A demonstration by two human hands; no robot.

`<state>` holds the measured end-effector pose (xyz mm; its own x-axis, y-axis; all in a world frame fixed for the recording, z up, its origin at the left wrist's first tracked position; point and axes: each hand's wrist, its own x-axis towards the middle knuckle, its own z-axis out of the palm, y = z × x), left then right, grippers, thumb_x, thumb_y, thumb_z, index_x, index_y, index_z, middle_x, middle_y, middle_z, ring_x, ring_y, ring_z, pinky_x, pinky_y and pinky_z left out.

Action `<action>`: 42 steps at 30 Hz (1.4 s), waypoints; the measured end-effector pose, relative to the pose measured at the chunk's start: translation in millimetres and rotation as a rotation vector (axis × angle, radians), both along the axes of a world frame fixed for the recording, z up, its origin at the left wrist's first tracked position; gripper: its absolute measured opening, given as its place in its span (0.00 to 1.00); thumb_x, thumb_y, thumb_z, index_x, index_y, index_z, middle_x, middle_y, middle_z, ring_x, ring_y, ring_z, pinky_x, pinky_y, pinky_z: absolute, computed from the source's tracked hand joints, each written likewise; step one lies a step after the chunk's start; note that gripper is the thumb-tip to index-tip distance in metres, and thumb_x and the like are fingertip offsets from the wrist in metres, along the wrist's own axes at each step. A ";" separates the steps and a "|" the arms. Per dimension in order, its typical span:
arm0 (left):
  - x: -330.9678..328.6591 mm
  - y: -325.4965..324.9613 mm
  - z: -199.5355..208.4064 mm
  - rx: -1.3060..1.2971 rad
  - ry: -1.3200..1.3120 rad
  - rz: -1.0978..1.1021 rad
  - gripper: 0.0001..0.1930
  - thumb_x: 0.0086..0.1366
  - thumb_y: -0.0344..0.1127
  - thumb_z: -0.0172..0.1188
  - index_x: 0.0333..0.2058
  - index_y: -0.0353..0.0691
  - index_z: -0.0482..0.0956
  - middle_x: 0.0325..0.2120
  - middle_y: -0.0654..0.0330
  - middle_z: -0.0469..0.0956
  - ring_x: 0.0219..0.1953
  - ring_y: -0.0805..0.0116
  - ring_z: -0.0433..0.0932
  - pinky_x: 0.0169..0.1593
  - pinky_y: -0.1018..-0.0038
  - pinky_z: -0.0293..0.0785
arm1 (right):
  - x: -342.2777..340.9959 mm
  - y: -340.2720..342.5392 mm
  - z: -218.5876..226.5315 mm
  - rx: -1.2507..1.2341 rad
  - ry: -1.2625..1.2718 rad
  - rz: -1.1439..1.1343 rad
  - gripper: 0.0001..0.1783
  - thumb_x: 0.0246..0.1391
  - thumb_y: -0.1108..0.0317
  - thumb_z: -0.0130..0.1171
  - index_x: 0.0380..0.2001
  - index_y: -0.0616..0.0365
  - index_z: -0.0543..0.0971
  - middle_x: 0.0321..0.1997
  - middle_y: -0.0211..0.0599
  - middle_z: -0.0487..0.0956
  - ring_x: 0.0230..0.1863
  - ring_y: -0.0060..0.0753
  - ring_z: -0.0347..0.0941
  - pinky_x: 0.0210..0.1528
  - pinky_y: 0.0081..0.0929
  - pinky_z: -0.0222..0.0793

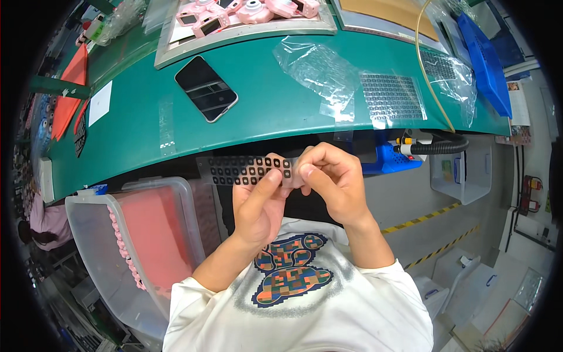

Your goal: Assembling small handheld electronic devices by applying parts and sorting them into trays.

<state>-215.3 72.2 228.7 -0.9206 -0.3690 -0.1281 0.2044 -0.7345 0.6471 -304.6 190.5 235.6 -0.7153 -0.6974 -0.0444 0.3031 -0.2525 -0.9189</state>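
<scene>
A clear sheet of small black square stickers (226,170) is held up in front of my shirt, just off the table's near edge. My left hand (258,205) grips it from below, thumb on the front and fingers behind. At the sheet's right end, my right hand (331,182) pinches the clear edge strip between thumb and forefinger. The fingertips of both hands nearly meet there. Whether a single sticker is between the right fingertips is hidden.
On the green table (252,82) lie a phone (206,88), a crumpled plastic bag (316,70) and another sticker sheet (393,97). A tray of pink toy cameras (246,36) stands behind. Left of me is a clear bin (126,234); a blue tray (484,64) sits far right.
</scene>
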 end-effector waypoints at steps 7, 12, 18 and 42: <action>1.3 -0.7 7.4 0.332 -0.142 -0.048 0.10 0.72 0.34 0.55 0.40 0.34 0.81 0.38 0.57 0.80 0.38 0.71 0.75 0.44 0.73 0.70 | 1.8 -11.5 -1.5 0.162 0.679 -0.407 0.08 0.47 0.81 0.63 0.33 0.61 0.83 0.36 0.39 0.80 0.35 0.30 0.72 0.40 0.22 0.69; -2.7 2.2 11.2 0.419 -0.233 -0.043 0.10 0.73 0.34 0.55 0.41 0.34 0.82 0.38 0.57 0.81 0.38 0.72 0.75 0.44 0.75 0.71 | -1.0 -14.6 -6.9 0.219 0.847 -0.476 0.11 0.39 0.80 0.66 0.31 0.59 0.86 0.36 0.37 0.79 0.37 0.31 0.71 0.44 0.27 0.66; -5.9 3.6 9.5 0.373 -0.287 -0.019 0.12 0.74 0.35 0.53 0.42 0.34 0.82 0.39 0.57 0.81 0.39 0.73 0.75 0.44 0.77 0.70 | -5.9 -7.5 -8.3 0.284 0.791 -0.334 0.13 0.40 0.81 0.67 0.34 0.62 0.87 0.41 0.41 0.77 0.38 0.31 0.70 0.42 0.26 0.66; -3.9 11.2 13.6 0.462 -0.210 -0.066 0.12 0.73 0.34 0.55 0.43 0.30 0.82 0.42 0.54 0.81 0.42 0.69 0.75 0.48 0.73 0.70 | -29.2 10.6 -4.9 0.038 0.975 -0.251 0.09 0.40 0.80 0.66 0.30 0.60 0.85 0.35 0.40 0.80 0.36 0.30 0.72 0.41 0.27 0.67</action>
<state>-219.2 83.4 242.3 -0.8771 -0.1719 -0.4485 0.0483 -0.9606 0.2738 -333.8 201.0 230.8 -0.5772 -0.5320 0.6195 -0.6431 -0.1713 -0.7464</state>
